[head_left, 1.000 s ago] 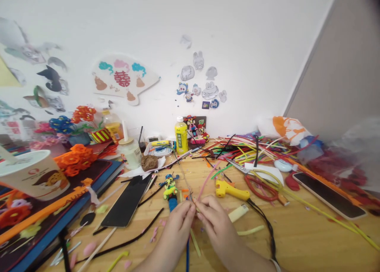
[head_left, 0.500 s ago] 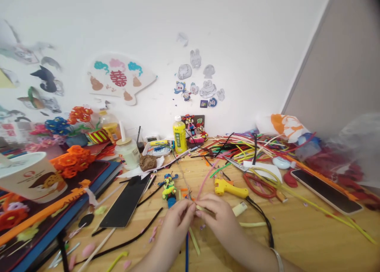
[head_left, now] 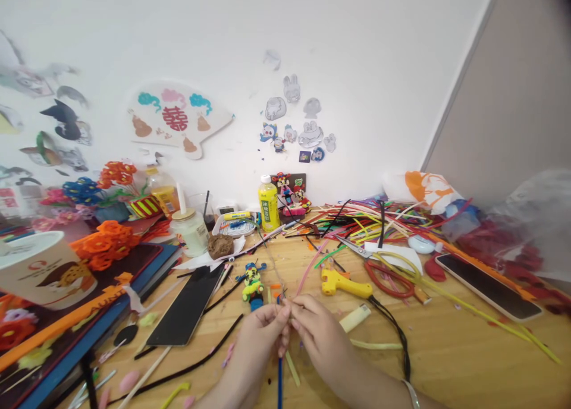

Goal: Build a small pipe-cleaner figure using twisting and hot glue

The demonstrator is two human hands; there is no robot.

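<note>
My left hand (head_left: 266, 330) and my right hand (head_left: 316, 329) meet fingertip to fingertip low in the middle, just above the table. Both are closed in a pinch; the small thing between them is mostly hidden by the fingers. A blue pipe cleaner (head_left: 280, 382) and a pale yellow strip (head_left: 292, 368) lie beneath them. Beyond my left hand is a small figure made of yellow, green and blue fuzzy stems (head_left: 253, 281). A yellow hot glue gun (head_left: 345, 283) lies past my right hand, with a pale yellow block (head_left: 355, 318) nearer to it.
Scissors (head_left: 392, 277) and a heap of coloured pipe cleaners (head_left: 357, 216) lie at the back right, a phone (head_left: 488, 287) at the far right. A black panel (head_left: 187, 307) lies on the left, near a paper cup (head_left: 47, 269). A yellow bottle (head_left: 268, 205) stands by the wall.
My fingers have shifted slightly and drawn closer together. The pale yellow piece that showed between my fingertips is now mostly hidden. The view has turned a little.
</note>
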